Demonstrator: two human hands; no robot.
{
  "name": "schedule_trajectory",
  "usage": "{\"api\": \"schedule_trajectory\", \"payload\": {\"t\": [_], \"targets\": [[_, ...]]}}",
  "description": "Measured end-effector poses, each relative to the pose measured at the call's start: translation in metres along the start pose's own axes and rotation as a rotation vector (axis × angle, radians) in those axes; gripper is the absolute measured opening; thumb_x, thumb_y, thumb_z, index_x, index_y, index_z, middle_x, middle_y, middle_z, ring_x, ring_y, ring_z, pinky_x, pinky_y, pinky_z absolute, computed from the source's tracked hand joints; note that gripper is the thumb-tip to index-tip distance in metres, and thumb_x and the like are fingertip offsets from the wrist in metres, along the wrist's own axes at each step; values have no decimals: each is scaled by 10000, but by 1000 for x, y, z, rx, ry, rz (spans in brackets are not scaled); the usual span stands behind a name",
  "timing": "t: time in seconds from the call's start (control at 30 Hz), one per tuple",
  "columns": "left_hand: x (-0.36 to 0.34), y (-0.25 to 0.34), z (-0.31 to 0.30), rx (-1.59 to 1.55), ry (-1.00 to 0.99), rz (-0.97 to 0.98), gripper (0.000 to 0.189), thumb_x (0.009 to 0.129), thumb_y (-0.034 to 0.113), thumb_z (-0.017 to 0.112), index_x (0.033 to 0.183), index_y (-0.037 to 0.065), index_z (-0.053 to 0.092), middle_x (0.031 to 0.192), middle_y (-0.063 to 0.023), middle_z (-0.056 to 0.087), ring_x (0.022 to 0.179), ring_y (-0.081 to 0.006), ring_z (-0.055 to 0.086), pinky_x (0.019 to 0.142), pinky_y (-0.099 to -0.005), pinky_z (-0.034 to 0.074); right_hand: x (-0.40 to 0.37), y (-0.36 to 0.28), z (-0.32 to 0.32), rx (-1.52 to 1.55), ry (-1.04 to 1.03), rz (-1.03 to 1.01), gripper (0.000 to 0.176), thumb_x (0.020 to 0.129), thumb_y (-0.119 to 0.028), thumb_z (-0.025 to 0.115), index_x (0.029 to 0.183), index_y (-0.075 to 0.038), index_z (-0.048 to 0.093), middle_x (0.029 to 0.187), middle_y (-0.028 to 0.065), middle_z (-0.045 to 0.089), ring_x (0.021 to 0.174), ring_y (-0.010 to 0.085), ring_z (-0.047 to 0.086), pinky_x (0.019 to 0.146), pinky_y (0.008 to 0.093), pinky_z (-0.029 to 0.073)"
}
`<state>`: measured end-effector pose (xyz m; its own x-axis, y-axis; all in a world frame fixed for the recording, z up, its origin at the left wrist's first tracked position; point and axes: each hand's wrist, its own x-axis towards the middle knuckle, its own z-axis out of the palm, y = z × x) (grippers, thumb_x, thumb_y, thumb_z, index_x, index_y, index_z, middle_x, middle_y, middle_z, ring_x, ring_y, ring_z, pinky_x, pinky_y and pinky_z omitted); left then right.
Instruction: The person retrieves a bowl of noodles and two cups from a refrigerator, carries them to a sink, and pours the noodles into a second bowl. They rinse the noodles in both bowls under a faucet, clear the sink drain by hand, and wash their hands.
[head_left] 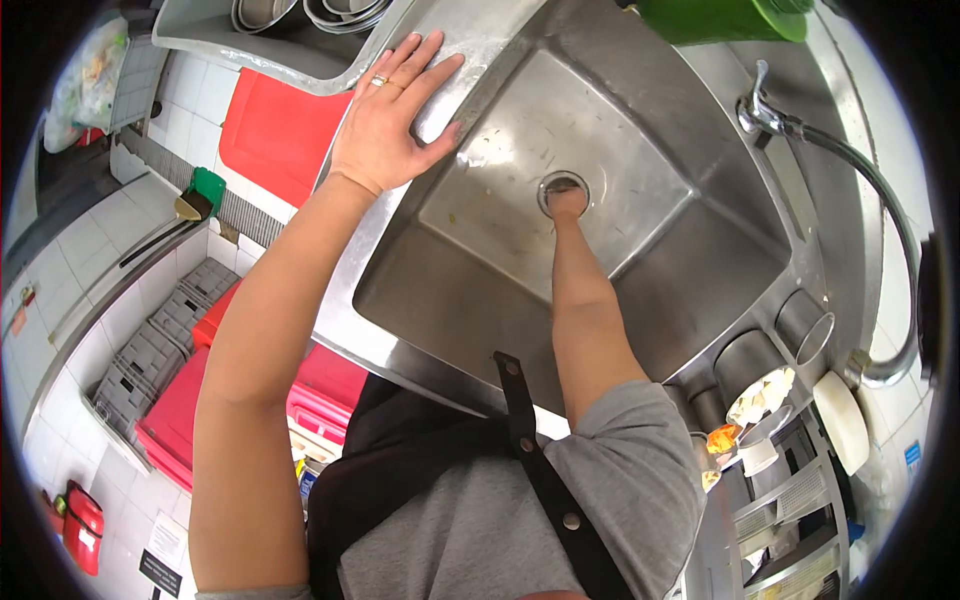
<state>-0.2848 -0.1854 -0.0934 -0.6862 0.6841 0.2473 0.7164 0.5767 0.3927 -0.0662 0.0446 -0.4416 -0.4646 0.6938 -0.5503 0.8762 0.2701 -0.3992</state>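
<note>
My left hand, with a ring on one finger, lies palm down on the metal edge beside the deep steel sink. Its fingers are spread and hold nothing. Inside the sink, my right hand reaches down into the round drain in the sink floor. The fingers there are hidden in the dark opening, and whatever they touch cannot be made out. Small bits of debris and wet patches mark the sink floor around the drain.
A grey tub holding metal bowls is at the upper left, a green container at the top right. The faucet and its hose run along the right. Metal pots stand at lower right; red lids are at left.
</note>
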Motion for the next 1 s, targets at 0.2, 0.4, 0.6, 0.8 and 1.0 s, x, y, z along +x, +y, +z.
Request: {"api": "schedule_trajectory", "payload": {"t": [0.2, 0.4, 0.6, 0.8, 1.0], "targets": [[-6, 2, -1, 18, -8, 11, 640, 758, 277, 707, 1361, 180, 514, 1488, -68, 409, 1381, -275, 361, 1145, -447, 280, -18, 21, -43, 952, -15, 318, 249, 692, 4, 772, 878, 128, 664, 774, 118, 672, 677, 191, 662, 641, 282, 546], [2, 16, 0, 19, -17, 38, 640, 769, 256, 708, 1367, 138, 514, 1486, -100, 416, 1385, -314, 355, 1142, -456, 265, -100, -45, -243, 666, 667, -89, 110, 792, -34, 716, 841, 62, 732, 736, 81, 700, 667, 119, 618, 662, 267, 508], [6, 24, 1, 27, -61, 75, 665, 786, 263, 689, 1394, 107, 470, 1511, -123, 367, 1401, -323, 318, 1157, -459, 228, -178, -88, -477, 717, 1474, -331, 126, 826, -43, 677, 850, 67, 734, 750, 93, 720, 676, 122, 638, 652, 271, 521], [6, 35, -4, 28, -109, 90, 673, 811, 253, 671, 1414, 77, 429, 1514, -158, 343, 1416, -342, 277, 1164, -469, 205, -81, 38, -580, -44, 948, 305, 166, 813, -99, 652, 863, 35, 735, 814, 212, 707, 765, 311, 707, 704, 408, 544], [5, 29, -6, 17, -109, 114, 705, 817, 276, 659, 1427, 49, 389, 1525, -210, 290, 1418, -384, 244, 1168, -488, 179, -164, -113, -469, 398, 861, -199, 158, 737, -173, 704, 746, -17, 723, 774, 188, 694, 805, 353, 688, 751, 429, 534]]}}
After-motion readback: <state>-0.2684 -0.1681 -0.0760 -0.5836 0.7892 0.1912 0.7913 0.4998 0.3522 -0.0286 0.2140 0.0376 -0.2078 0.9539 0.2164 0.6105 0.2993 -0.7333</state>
